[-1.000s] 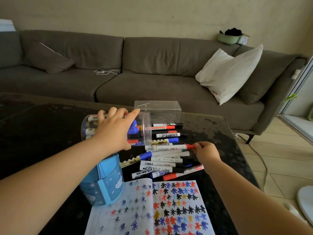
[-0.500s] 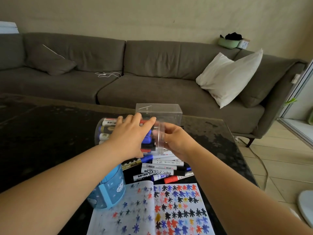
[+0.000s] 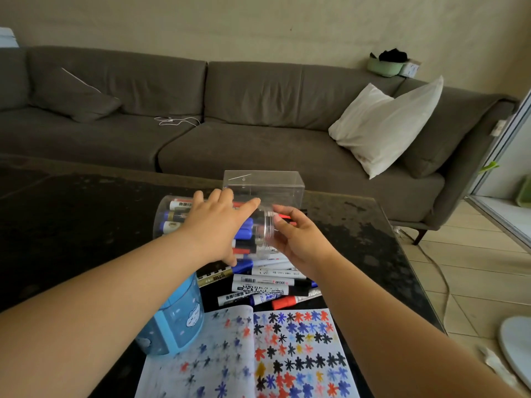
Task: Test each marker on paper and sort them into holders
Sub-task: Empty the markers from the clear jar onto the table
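The left hand (image 3: 214, 225) lies over the side of a clear round plastic jar (image 3: 201, 225) that is tipped on its side, fingers spread and curved along the wall, thumb underneath. The right hand (image 3: 298, 242) is at the jar's mouth, fingers curled near the rim; a red-tipped marker (image 3: 284, 216) shows just beyond its fingertips, but whether it pinches that marker or only grips the rim cannot be told. The jar rests partly on a heap of loose markers (image 3: 267, 285) on the dark glossy surface (image 3: 86, 225) and holds several markers itself, blue, red, black and gold caps visible. The step looks like emptying or loading this jar, so it would go best with the left hand steadying the wall while the right guides markers straight through the mouth, keeping the jar from rolling off the heap. Holders count three: this jar, a clear rectangular plastic box (image 3: 267, 186) just behind it, and a light blue pen holder with a cloud print (image 3: 178, 323) in front of it to the left. One open notebook covered in coloured star marks (image 3: 273, 357) lies nearest. About ten loose markers show; the jar's contents are too overlapped to count.
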